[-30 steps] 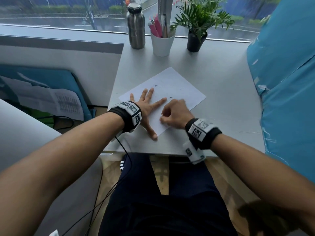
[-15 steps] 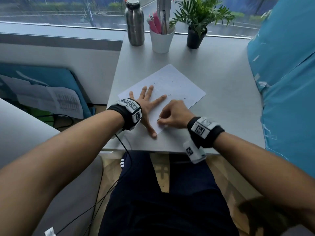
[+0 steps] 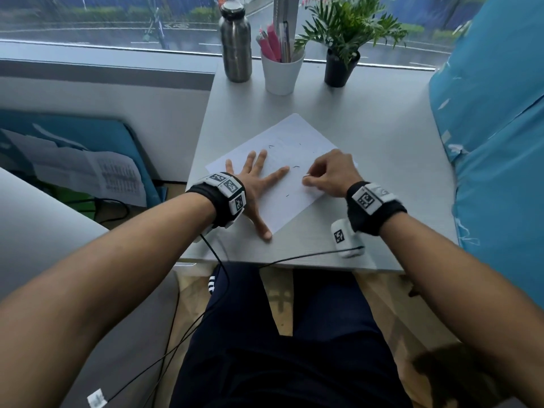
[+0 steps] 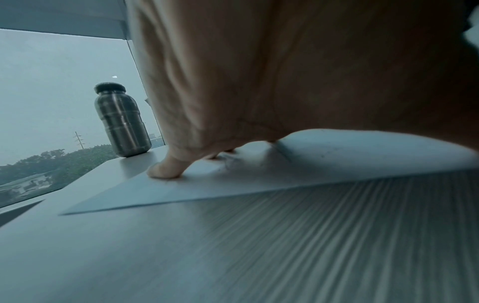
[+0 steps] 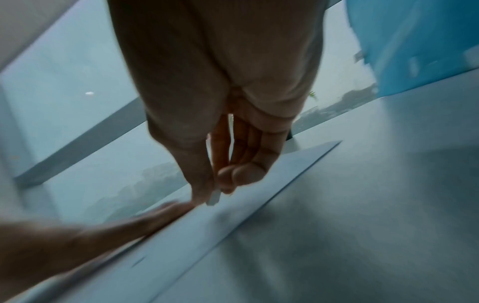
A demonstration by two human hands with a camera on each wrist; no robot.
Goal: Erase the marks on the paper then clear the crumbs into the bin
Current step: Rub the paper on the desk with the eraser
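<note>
Paper (image 3: 297, 142) on table (image 3: 382, 160), bottle (image 3: 235, 45), cup (image 3: 282, 73), plant (image 3: 341, 66) behind it

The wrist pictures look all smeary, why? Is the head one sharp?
Right wrist view: motion blur smears the left hand and paper; the eraser is soft. Left wrist view: the table streaks, but the bottle is fairly clear. Head view: sharp, edges bent by the wide lens.
</note>
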